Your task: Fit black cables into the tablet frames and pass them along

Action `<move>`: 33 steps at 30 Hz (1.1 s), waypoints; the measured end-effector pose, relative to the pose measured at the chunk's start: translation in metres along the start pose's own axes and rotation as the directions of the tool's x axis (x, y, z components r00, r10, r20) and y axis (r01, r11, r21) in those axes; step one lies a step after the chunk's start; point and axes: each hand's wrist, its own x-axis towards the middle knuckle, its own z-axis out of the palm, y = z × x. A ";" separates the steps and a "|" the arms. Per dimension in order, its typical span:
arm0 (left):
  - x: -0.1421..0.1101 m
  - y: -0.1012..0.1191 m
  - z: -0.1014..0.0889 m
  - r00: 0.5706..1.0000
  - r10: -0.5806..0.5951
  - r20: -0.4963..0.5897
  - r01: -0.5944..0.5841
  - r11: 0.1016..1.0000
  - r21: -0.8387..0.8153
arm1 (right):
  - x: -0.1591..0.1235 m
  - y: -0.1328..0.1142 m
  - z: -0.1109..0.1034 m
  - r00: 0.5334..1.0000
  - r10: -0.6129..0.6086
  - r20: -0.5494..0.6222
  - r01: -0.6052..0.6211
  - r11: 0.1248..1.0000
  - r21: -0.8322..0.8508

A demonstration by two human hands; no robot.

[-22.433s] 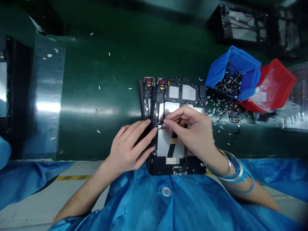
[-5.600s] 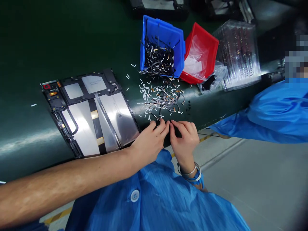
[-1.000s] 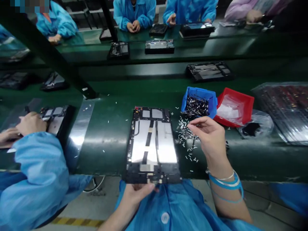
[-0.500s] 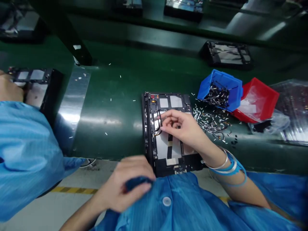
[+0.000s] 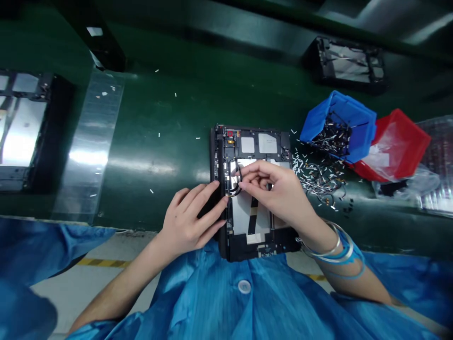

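An opened flat electronic device with silver panels and a circuit strip along its left side lies in front of me, close to the table's front edge. A thin black cable forms a loop over its left part. Thumb and index finger of my right hand pinch that cable; the other fingers curl over the silver panel. My left hand is spread, palm down, with its fingertips against the device's left edge near the lower end of the cable loop. Whether the cable's end is seated is too small to tell.
Right of the device lies a scattered heap of small cables and white bits. Behind it stand a blue bin of black cables and a red bin with clear plastic. Other devices lie at far left and back right.
My left hand has moved up from my lap to the device's left edge, its fingers opening out. The right hand keeps its pinch. A co-worker's hand at the left has left the view.
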 end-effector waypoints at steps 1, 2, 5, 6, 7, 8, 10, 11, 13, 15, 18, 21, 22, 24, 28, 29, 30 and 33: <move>0.002 -0.001 -0.001 1.000 0.003 0.014 -0.003 1.000 0.004 | 0.001 0.000 -0.001 1.000 0.004 -0.003 -0.004 1.000 -0.015; 0.004 -0.001 -0.001 0.999 0.003 0.032 -0.003 1.000 0.005 | 0.003 -0.001 -0.003 1.000 0.007 -0.007 -0.008 0.999 -0.038; 0.010 -0.001 -0.002 0.998 0.006 0.066 -0.006 1.000 0.011 | 0.008 0.000 -0.007 1.000 -0.011 -0.021 0.008 0.992 -0.123; 0.012 0.000 -0.002 0.998 0.007 0.067 -0.008 1.000 0.012 | 0.010 0.001 -0.008 0.999 -0.022 -0.023 0.018 0.989 -0.146; 0.013 0.001 -0.001 0.998 0.010 0.061 -0.011 1.000 0.009 | 0.011 0.001 -0.009 0.999 -0.031 -0.022 0.027 0.986 -0.162; 0.014 0.002 -0.001 0.999 0.013 0.047 -0.013 1.000 0.000 | 0.012 0.002 -0.009 0.999 -0.038 -0.019 0.034 0.985 -0.171; 0.015 0.004 0.001 1.000 0.020 0.019 -0.019 0.999 -0.033 | 0.014 0.002 -0.010 0.999 -0.043 -0.007 0.041 0.983 -0.178; 0.015 0.005 0.002 1.000 0.022 0.016 -0.022 0.999 -0.045 | 0.014 0.002 -0.009 0.999 -0.042 -0.002 0.041 0.983 -0.181; 0.016 0.006 0.005 0.999 0.024 0.049 -0.022 0.999 -0.046 | 0.014 0.001 -0.009 0.999 -0.036 0.011 0.038 0.981 -0.191; 0.017 0.007 0.006 0.995 0.026 0.099 -0.024 0.999 -0.026 | 0.014 0.001 -0.009 0.999 -0.028 0.017 0.031 0.979 -0.202; 0.018 0.007 0.007 0.991 0.024 0.132 -0.023 1.000 -0.013 | 0.015 0.000 -0.009 1.000 -0.024 0.017 0.027 0.976 -0.215; 0.017 0.007 0.007 0.991 0.020 0.134 -0.017 1.000 -0.017 | 0.015 -0.001 -0.008 0.999 -0.030 0.014 0.033 0.973 -0.230; 0.016 0.007 0.007 0.991 0.017 0.134 -0.015 1.000 -0.017 | 0.015 -0.001 -0.008 0.999 -0.034 0.012 0.036 0.971 -0.234; 0.017 0.007 0.007 0.991 0.019 0.132 -0.016 1.000 -0.021 | 0.015 -0.001 -0.007 0.999 -0.044 0.010 0.046 0.968 -0.246; 0.019 0.003 0.006 0.990 0.078 0.117 -0.071 0.995 -0.069 | 0.014 0.000 -0.006 0.997 -0.077 0.005 0.075 0.955 -0.287; 0.020 0.002 0.006 0.990 0.091 0.109 -0.082 0.993 -0.086 | 0.014 0.000 -0.006 0.996 -0.087 0.004 0.084 0.951 -0.297; 0.020 0.001 0.006 0.989 0.102 0.104 -0.091 0.990 -0.104 | 0.013 0.001 -0.006 0.995 -0.099 -0.001 0.093 0.946 -0.310; 0.023 -0.003 0.004 0.987 0.121 0.103 -0.105 0.983 -0.152 | 0.005 0.003 -0.008 0.979 -0.190 -0.070 0.143 0.895 -0.421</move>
